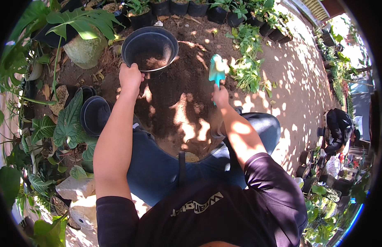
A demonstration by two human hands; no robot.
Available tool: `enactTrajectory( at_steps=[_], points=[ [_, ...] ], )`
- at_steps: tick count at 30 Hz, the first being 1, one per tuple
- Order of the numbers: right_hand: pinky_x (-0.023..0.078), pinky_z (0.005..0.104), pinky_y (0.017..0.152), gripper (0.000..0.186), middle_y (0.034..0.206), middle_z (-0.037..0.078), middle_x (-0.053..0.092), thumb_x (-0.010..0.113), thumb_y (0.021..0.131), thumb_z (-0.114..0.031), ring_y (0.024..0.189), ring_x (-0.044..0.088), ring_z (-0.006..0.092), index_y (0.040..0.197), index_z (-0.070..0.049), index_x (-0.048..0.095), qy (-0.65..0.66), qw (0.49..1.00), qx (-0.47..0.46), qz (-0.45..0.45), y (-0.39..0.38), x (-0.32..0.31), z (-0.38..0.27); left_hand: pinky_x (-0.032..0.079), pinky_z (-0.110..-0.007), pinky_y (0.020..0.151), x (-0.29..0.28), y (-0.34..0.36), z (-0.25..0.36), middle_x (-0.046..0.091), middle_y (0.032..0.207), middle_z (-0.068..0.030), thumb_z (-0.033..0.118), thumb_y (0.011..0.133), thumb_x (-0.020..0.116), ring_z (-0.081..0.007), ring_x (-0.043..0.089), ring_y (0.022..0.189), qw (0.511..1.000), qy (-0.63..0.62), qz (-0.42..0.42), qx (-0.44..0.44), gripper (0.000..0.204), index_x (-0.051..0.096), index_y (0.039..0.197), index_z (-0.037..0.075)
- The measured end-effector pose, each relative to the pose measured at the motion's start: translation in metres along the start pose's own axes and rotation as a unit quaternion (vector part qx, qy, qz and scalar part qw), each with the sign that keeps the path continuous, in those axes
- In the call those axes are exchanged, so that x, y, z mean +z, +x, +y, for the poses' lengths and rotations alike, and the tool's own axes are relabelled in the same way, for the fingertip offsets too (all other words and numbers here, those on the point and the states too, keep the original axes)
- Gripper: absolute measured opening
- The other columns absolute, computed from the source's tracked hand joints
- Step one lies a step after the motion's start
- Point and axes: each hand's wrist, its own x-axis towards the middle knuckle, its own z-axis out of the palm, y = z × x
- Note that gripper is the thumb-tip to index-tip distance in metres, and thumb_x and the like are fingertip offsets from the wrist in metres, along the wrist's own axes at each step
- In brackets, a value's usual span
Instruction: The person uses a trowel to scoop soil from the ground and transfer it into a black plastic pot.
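Observation:
My left hand (pixel 131 78) is closed on the near rim of a round black plant pot (pixel 135 43), which tilts so that its inside shows. Some brown soil (pixel 156 61) lies in the bottom of the pot. In my right hand (pixel 220 95) is the handle of a teal hand trowel (pixel 217 70), its blade pointing away from me. Between and below the two hands spreads a patch of dark loose soil (pixel 166 99) on the ground. The trowel blade is beside cut leafy green plants (pixel 247 61).
Another black pot (pixel 94 115) stands at my left by broad-leaved plants (pixel 71 119). A large stone (pixel 86 49) sits at the far left. Several potted plants (pixel 178 7) line the back. Sunlit bare ground (pixel 293 86) stretches right, where another person (pixel 339 129) bends down.

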Motion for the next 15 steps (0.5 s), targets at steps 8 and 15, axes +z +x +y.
enactTrajectory(
  at_steps=[8,15],
  points=[
    [0.042,0.0312,0.041,0.032,0.059,0.007,0.054,0.047,0.091,-0.031,0.043,0.053,0.0169,0.094,0.001,0.052,-0.089,0.996,-0.001,-0.012,0.056,0.017,0.026,0.039,-0.026,0.043,0.001,0.013,0.002,0.057,0.063,-0.0096,0.015,0.085,0.041,-0.0138,0.05,0.045,1.0,0.013,0.016,-0.008,0.021,0.046,0.097,-0.001],
    [0.044,0.0419,0.079,0.037,0.094,0.021,0.061,0.049,0.085,-0.035,0.093,0.057,0.0351,0.108,-0.007,0.055,-0.291,0.955,-0.056,-0.019,0.141,0.002,0.001,0.039,-0.025,0.044,0.005,0.022,0.008,0.056,0.064,-0.0079,0.013,0.085,0.039,-0.0126,0.051,0.048,1.0,0.002,0.006,-0.009,0.018,0.047,0.095,0.001]
  ],
)
